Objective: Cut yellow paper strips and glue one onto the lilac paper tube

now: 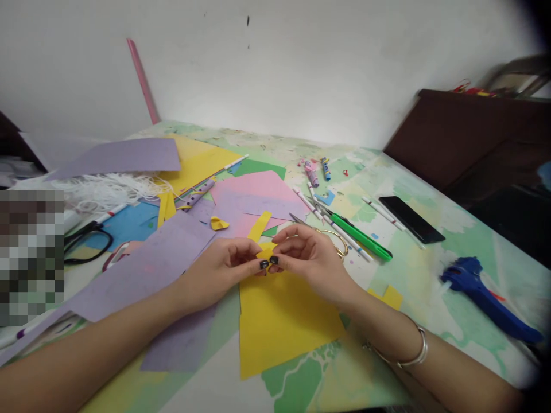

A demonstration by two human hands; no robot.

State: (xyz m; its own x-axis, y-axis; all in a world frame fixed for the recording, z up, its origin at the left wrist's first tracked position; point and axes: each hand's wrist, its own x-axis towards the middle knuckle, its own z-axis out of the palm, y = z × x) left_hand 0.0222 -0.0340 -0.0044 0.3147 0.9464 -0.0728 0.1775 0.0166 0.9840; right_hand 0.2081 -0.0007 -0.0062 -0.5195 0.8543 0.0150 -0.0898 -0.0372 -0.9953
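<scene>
A small folded yellow paper piece (267,252) is pinched between both hands at the centre. My left hand (228,264) grips its left side with thumb and fingers, and my right hand (305,258) holds its right side, the two thumbs nearly touching. Beneath them lies a larger yellow sheet (284,321). Just behind the fingers is a yellow strip (260,226). A curled yellow scrap (219,223) rests on purple paper to the left. Gold-handled scissors (340,241) lie partly hidden behind my right hand.
Purple sheets (159,264) spread left, near black-framed glasses (88,241) and white string (112,192). A green cutter (361,235), black phone (411,219) and blue glue gun (486,298) lie right. Small decorated rolls (312,173) stand further back.
</scene>
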